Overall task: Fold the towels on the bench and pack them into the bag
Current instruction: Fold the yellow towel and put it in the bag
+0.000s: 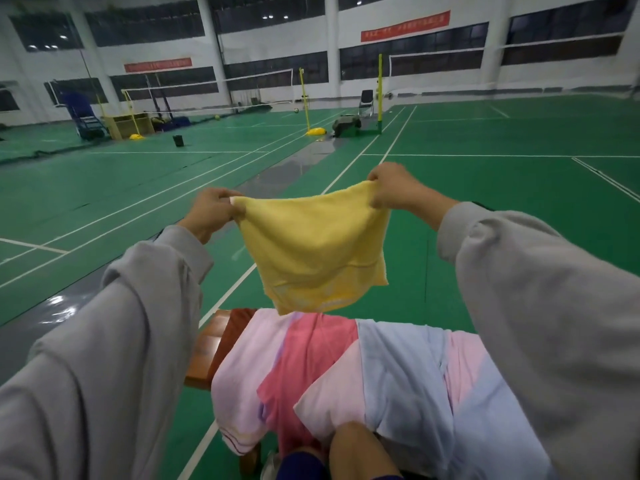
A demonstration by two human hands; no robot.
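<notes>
Yellow towel [313,251] hangs in the air above the far end of the surface [209,341], clear of it, stretched by its top edge between the two hands I'm running.

Handling, my read: soft terry, light and limp. It sags in the middle and the lower hem curls. No slip worry, nothing to break. It only keeps a flat shape when held at the corners, so the top corners are the right hold, and I judge the bottom corners are the ones to catch for a fold.

Left hand [211,211]: fingers [221,197] curled tight, pinching the left top corner. Right hand [394,188]: fingers [379,199] bunched on the right top corner, cloth gathered in the pinch. Neither touches anything else.

On the surface, below the yellow one: pink towel [249,362], coral towel [311,358] and pale blue towel [401,368], unfolded, overlapping, draped over the edges. Bag not in view.
</notes>
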